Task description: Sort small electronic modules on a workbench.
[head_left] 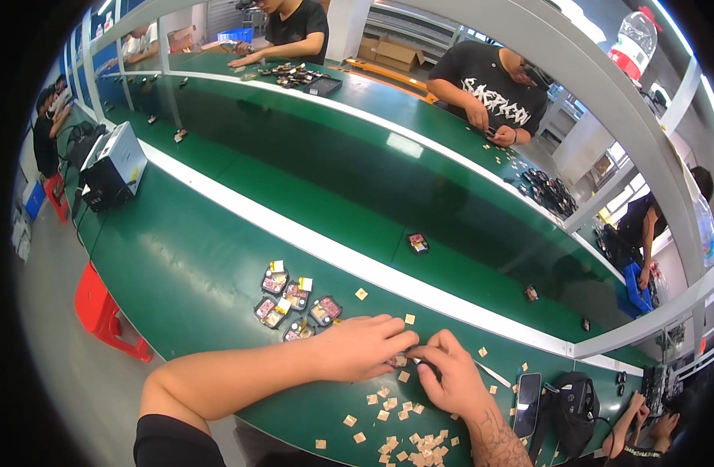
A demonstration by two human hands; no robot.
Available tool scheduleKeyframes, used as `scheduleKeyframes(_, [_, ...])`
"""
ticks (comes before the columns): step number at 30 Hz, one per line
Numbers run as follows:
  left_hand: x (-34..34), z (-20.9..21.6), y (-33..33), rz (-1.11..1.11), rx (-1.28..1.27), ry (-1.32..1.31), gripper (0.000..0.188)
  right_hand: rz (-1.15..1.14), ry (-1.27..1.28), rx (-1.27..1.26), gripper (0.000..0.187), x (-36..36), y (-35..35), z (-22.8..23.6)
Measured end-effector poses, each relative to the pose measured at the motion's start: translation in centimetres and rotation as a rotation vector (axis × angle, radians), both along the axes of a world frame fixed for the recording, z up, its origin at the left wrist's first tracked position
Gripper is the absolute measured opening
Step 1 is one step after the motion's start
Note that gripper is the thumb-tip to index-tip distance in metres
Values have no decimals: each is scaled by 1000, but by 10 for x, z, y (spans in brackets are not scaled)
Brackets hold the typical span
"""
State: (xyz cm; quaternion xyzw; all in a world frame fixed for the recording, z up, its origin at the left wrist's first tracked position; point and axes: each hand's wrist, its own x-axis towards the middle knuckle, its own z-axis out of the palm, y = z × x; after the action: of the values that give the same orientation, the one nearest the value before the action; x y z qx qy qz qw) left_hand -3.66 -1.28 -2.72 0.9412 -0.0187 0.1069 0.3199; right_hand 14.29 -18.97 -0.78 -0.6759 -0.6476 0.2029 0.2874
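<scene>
Between my hands, low over the green bench, is a small black-cased circuit module, mostly hidden by fingers. My left hand is closed around it from the left. My right hand is closed in a pinch at its right side; a thin pale tip shows by those fingers, too small to name. Left of my hands lie several similar modules with pinkish insides and yellow-and-white tabs. Small square beige pieces are heaped below my right hand, with others scattered around. A white pen-like stick lies beyond my right hand.
A phone and a black bag lie at the right. A boxy device stands at the far left, near a red stool. Beyond a white rail, single modules sit on a green belt. Several people work around the line.
</scene>
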Motion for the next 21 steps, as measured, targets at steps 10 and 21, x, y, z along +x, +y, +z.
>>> scheduleKeyframes(10, [1, -8, -8, 44, 97, -91, 47, 0, -389, 35, 33, -16, -6, 3])
scheduleKeyframes(21, [2, -4, -12, 36, 169, -122, 44, -31, -390, 73, 21, -12, -8, -3])
